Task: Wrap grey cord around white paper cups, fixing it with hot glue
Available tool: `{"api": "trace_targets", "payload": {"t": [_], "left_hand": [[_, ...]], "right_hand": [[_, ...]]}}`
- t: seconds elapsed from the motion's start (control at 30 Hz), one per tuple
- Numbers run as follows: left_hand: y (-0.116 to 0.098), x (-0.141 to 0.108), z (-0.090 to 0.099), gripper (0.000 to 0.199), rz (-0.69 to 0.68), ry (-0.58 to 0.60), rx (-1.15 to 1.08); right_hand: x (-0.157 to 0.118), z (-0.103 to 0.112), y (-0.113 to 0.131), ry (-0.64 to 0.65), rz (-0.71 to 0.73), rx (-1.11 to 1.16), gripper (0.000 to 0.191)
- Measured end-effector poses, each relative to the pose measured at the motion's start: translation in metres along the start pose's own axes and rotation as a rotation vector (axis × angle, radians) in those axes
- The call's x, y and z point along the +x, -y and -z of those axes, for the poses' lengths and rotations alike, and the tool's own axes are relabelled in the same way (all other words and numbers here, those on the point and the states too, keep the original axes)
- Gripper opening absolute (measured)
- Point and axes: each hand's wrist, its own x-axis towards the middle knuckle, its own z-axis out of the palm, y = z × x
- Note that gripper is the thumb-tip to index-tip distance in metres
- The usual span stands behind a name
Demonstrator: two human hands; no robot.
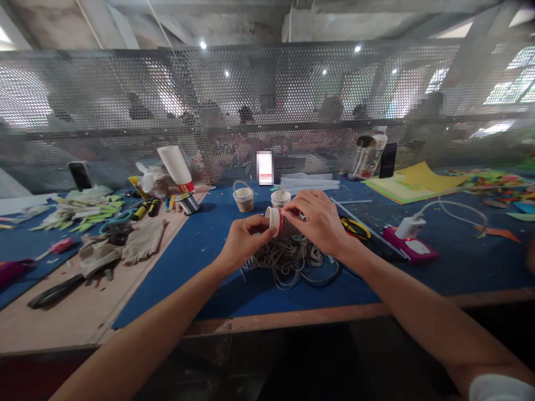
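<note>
A paper cup [273, 221] with a white rim and a red band lies tilted between my hands, above the tabletop. My left hand [249, 236] holds its rim side between thumb and fingers. On the cup's right side, my right hand [315, 220] has its thumb and index finger pinched together at the red band; anything between them is too small to make out. Beneath the hands lies a tangled pile of grey-beige cord [284, 259]. Just behind stand a small cord-wrapped cup with a handle [243, 199] and a second small cup [280, 197].
Stacked paper cups [174, 165] lean at the back left, near gloves [144, 240] and scissors [119, 220]. A lit phone [264, 168] stands before a perforated metal screen. To the right are yellow-handled pliers [355, 227], a pink power block [412, 245] and coloured paper [413, 181].
</note>
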Motion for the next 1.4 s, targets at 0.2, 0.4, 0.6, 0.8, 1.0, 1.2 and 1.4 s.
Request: {"api": "trace_targets", "payload": {"t": [0.2,0.4,0.6,0.8,1.0,1.2,1.4], "left_hand": [[-0.002,0.001,0.000,0.011,-0.012,0.001,0.001],[-0.003,0.001,0.001,0.011,-0.012,0.019,-0.002],[-0.002,0.001,0.002,0.010,-0.023,0.034,0.007],[-0.004,0.002,0.002,0.011,-0.027,0.030,0.010],[-0.004,0.001,0.000,0.012,0.015,0.007,-0.038],[0.001,0.003,0.001,0.017,0.064,-0.057,-0.105],[0.011,0.006,0.005,0.024,0.055,-0.114,-0.249]], "right_hand": [[0.000,0.001,0.001,0.032,-0.023,0.014,0.011],[0.001,0.000,-0.001,0.039,-0.026,0.029,0.010],[0.001,-0.001,-0.002,0.040,-0.023,0.018,0.013],[0.002,0.001,-0.003,0.022,-0.001,-0.020,0.015],[0.004,0.000,-0.008,-0.062,-0.019,-0.049,0.016],[0.002,0.004,-0.014,-0.147,-0.223,0.164,0.024],[-0.010,-0.010,-0.028,0.086,-0.392,0.630,0.042]]}}
